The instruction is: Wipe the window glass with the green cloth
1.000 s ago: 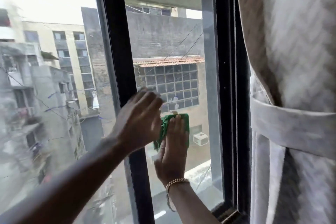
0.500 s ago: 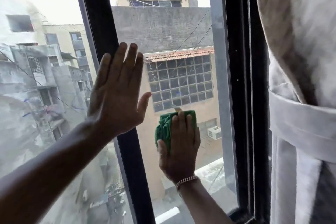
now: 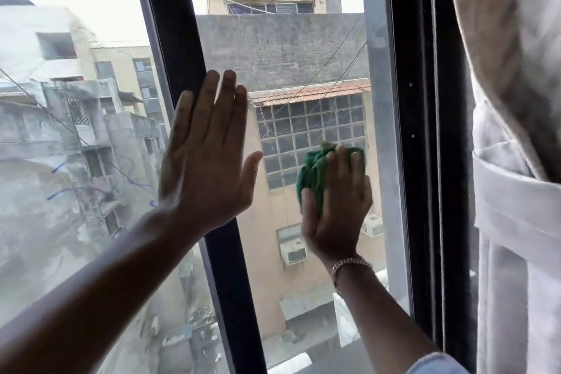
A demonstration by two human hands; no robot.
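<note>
The window glass (image 3: 303, 48) of the narrow right pane looks out on buildings. A bunched green cloth (image 3: 312, 173) is pressed flat against this pane under my right hand (image 3: 337, 206), which wears a gold bracelet at the wrist. My left hand (image 3: 206, 158) is spread flat, fingers up, palm against the black middle frame bar (image 3: 170, 24) and the edge of the glass. The left pane (image 3: 76, 161) is hazy and streaked.
A black window frame (image 3: 419, 130) closes the pane on the right. A pale curtain (image 3: 516, 100) tied with a band hangs at the far right, close to my right forearm.
My left hand rose from beside the cloth and flattened against the frame bar. My right hand slid the cloth to the right across the pane. The view shifted closer.
</note>
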